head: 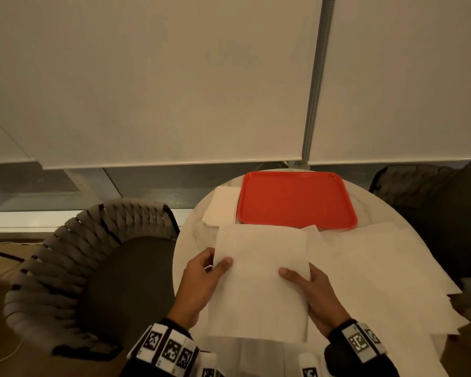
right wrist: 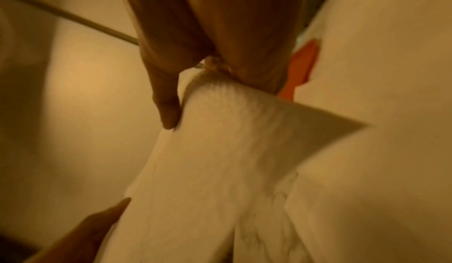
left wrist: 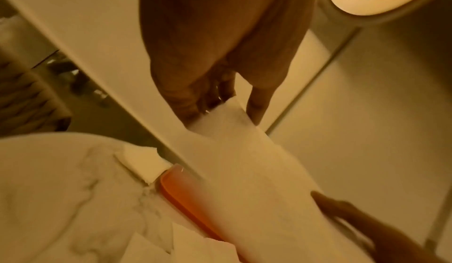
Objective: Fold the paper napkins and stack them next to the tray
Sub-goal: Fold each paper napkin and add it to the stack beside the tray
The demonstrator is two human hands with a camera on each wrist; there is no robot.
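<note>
I hold one white paper napkin [head: 260,284] lifted above the round marble table [head: 201,235]. My left hand [head: 201,281] pinches its left edge, thumb on top. My right hand [head: 313,292] pinches its right edge the same way. In the left wrist view the napkin [left wrist: 247,163] runs from my left hand [left wrist: 220,85] down toward my right thumb. The right wrist view shows my right hand [right wrist: 208,58] gripping the napkin [right wrist: 215,161]. A red tray [head: 297,200] lies at the table's far side. A small stack of folded napkins [head: 222,205] sits against the tray's left edge.
Several unfolded napkins [head: 378,268] spread over the table's right half and hang past its edge. A woven grey chair [head: 87,268] stands left of the table. A dark seat [head: 433,213] is at the far right. Roller blinds hang behind the table.
</note>
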